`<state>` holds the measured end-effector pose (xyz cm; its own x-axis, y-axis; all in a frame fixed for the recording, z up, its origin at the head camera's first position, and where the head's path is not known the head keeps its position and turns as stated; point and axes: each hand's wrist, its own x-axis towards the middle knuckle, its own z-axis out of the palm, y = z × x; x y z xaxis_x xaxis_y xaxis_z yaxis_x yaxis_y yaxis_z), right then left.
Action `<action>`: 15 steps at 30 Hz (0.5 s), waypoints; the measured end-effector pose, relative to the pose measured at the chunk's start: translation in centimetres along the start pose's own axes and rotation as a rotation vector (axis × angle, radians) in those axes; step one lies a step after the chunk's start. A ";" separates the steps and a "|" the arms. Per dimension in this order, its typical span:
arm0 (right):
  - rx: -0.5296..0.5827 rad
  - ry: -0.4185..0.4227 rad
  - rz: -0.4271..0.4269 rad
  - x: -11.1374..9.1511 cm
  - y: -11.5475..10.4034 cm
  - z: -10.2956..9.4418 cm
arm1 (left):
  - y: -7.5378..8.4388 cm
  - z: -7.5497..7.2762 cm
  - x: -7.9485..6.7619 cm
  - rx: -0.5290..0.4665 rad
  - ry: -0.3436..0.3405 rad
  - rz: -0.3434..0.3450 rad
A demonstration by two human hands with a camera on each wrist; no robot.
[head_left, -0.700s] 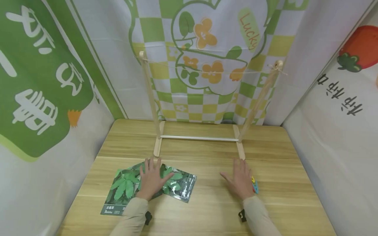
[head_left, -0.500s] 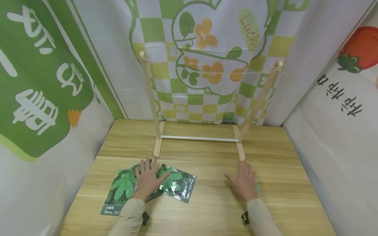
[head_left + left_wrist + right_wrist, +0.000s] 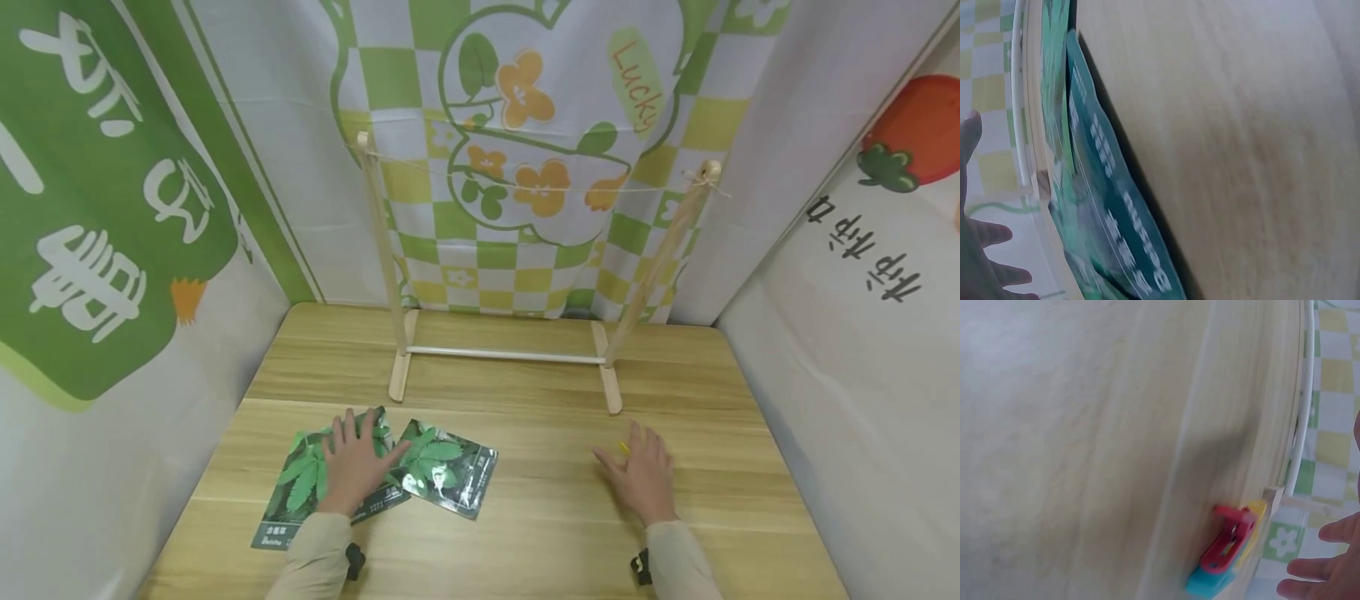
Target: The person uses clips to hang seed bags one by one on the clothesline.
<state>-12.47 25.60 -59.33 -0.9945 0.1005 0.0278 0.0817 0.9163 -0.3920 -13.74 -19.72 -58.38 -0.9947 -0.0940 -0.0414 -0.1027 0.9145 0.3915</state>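
Note:
My left hand (image 3: pixel 354 471) is over several green leaf-printed packets, fingers spread and slightly bent. A large packet (image 3: pixel 277 504) lies at the left, another (image 3: pixel 384 498) is partly under my hand, and a third packet (image 3: pixel 456 471) lies to its right. The left wrist view shows the fingers apart from the packet's (image 3: pixel 1116 212) white-lettered edge. On the right, my right hand (image 3: pixel 647 483) hovers with loose fingers and holds nothing. Near it lie small plastic clips: a red clip (image 3: pixel 1229 547), a yellow one (image 3: pixel 1255 509) and a blue one (image 3: pixel 1210 583). My hand mostly hides them in the head view.
Behind the hands stands a wooden rack with a left post (image 3: pixel 386 250) and a right post (image 3: pixel 660 258). A thin string (image 3: pixel 577 189) joins the tops, and a white rod (image 3: pixel 506 355) joins the feet. Printed curtains enclose the wooden table (image 3: pixel 525 542).
Both hands have drawn apart: the left has slid leftward over the packets, the right has shifted right and slightly nearer. The packets and rack stay in place.

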 end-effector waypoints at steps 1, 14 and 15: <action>0.007 0.003 0.005 -0.1 0.2 0.0 | -0.2 -0.1 0.0 -0.008 -0.002 -0.008; 0.026 -0.085 0.112 -1.2 3.0 -0.5 | -3.4 -0.8 -0.5 -0.040 -0.005 -0.106; 0.030 -0.093 0.120 -1.3 3.2 -0.5 | -3.8 -0.9 -0.6 -0.043 -0.001 -0.110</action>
<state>-10.89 28.59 -60.15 -0.9796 0.1706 -0.1057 0.1994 0.8879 -0.4145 -12.78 -23.47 -59.00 -0.9774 -0.1925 -0.0873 -0.2113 0.8807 0.4239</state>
